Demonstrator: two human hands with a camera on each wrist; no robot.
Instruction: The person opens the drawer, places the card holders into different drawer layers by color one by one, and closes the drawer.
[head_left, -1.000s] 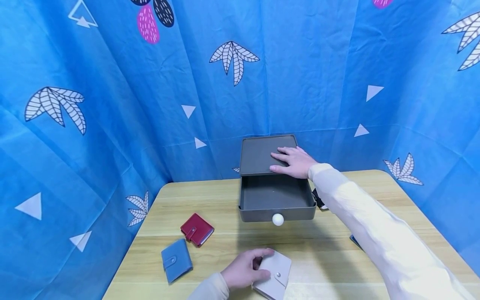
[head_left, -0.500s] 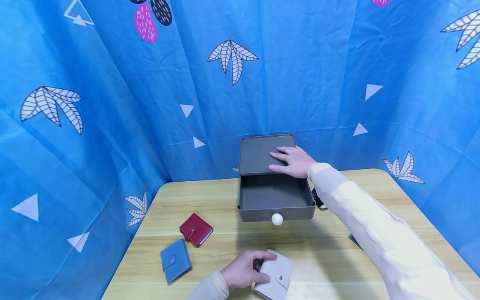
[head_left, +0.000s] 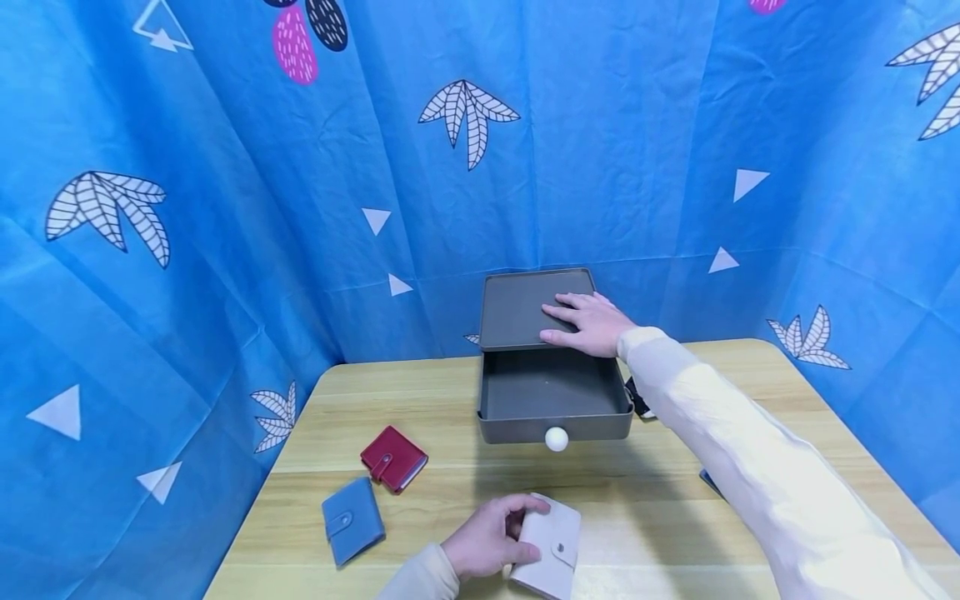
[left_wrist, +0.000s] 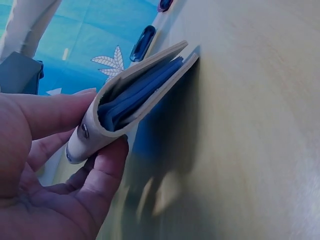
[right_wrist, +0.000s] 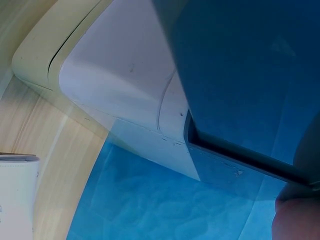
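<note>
Two hands, one left hand [head_left: 491, 537] and one right hand [head_left: 588, 327]; two sleeves [head_left: 720, 433]; three wallets, namely one red wallet [head_left: 393, 458], one blue wallet [head_left: 354, 522] and one white wallet [head_left: 551, 533]; one gray box [head_left: 517, 308] with one drawer [head_left: 517, 430] and one white knob [head_left: 557, 439]; one tabletop [head_left: 420, 383]; two partly hidden items too covered to name, one black item [head_left: 639, 402] and one dark blue item [head_left: 710, 483]; on the blue cloth [head_left: 615, 125], five clear leaf prints [head_left: 476, 125] and six plain white triangles [head_left: 375, 219].
</note>
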